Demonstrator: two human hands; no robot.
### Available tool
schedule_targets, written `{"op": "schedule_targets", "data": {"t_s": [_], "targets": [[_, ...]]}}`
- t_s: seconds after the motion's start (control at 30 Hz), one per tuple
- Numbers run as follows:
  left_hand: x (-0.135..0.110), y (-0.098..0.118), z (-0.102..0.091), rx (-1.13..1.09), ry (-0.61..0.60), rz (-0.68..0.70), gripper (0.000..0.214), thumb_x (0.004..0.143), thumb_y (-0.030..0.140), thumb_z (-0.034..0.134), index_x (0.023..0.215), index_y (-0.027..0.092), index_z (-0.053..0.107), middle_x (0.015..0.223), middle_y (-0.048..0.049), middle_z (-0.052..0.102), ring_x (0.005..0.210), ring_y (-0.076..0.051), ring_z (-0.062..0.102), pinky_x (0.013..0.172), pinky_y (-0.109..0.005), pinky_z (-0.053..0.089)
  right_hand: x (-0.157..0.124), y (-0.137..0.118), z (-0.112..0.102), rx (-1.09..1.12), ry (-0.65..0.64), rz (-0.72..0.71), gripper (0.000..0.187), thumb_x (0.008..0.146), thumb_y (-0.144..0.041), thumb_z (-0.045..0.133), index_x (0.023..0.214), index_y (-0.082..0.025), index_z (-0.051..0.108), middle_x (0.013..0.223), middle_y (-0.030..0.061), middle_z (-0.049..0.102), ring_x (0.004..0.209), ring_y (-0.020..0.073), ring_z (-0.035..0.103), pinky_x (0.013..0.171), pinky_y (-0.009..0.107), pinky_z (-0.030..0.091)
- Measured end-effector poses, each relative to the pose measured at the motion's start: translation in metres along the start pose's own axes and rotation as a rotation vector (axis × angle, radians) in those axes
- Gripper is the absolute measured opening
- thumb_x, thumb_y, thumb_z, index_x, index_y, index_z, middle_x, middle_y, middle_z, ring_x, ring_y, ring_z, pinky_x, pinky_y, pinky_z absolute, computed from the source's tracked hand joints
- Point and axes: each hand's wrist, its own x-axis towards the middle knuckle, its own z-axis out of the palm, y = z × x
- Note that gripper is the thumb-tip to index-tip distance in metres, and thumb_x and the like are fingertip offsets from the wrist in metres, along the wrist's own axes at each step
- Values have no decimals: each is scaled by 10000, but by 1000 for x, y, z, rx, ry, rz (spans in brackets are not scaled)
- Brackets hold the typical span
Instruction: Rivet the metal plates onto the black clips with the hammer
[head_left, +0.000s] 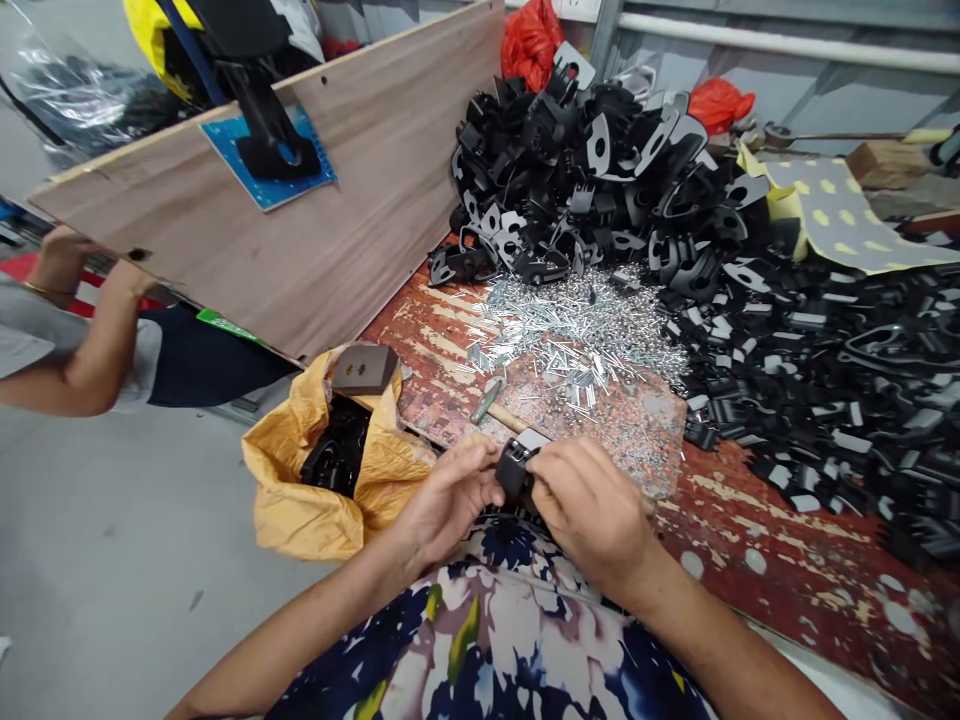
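My left hand (pixel 450 495) and my right hand (pixel 589 505) both pinch a small black plastic part (pixel 516 465) with a pale metal plate on top, held between them at the near edge of the worn red table (pixel 787 560). Fingers of both hands are curled around it. Just beyond lies a heap of small silver pins (pixel 577 335). A hammer (pixel 486 400) lies on the table in front of my hands.
A large pile of black plastic and metal parts (pixel 600 170) fills the back and right of the table. An orange bag (pixel 330 480) with black parts hangs at the left edge. A wooden board (pixel 315 190) stands left; another person's arm (pixel 82 350) is beyond it.
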Motion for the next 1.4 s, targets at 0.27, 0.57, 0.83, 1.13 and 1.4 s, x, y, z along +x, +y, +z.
{"op": "schedule_targets", "data": {"t_s": [0.27,0.57,0.83,1.13,1.4], "targets": [[-36,38,-39,866,225,301,353,949,453,645,1230,240,657,977,-53,707,824,-195,604,675,-258,457,-15,26,6,-179,-246,193,118,997,-251,589,1083,-177,621,980,96,646,916,237,578,782,370,472],[12,12,-63,822,312,364,404,941,571,551,794,208,652,595,28,506,578,-166,448,569,-271,338,-37,52,9,-285,-379,328,167,988,-281,488,1062,-173,592,627,-12,582,483,160,493,465,292,294],[26,6,-73,841,347,408,451,946,562,548,654,219,526,587,27,499,593,-165,450,601,-283,334,-38,25,-15,-153,-119,155,642,994,-130,506,1598,-287,356,835,24,655,594,151,573,546,297,451],[26,10,-70,825,344,402,476,947,566,532,622,219,516,564,18,504,561,-159,436,584,-284,337,-44,24,9,-221,-165,118,595,989,-104,468,1573,-201,409,754,4,580,587,135,524,536,270,418],[11,39,-73,969,290,400,417,953,539,523,725,206,629,653,-1,596,639,-182,531,642,-284,399,-42,34,12,-123,-325,231,471,1043,-181,398,1505,-188,489,913,56,699,698,169,636,610,297,492]]}}
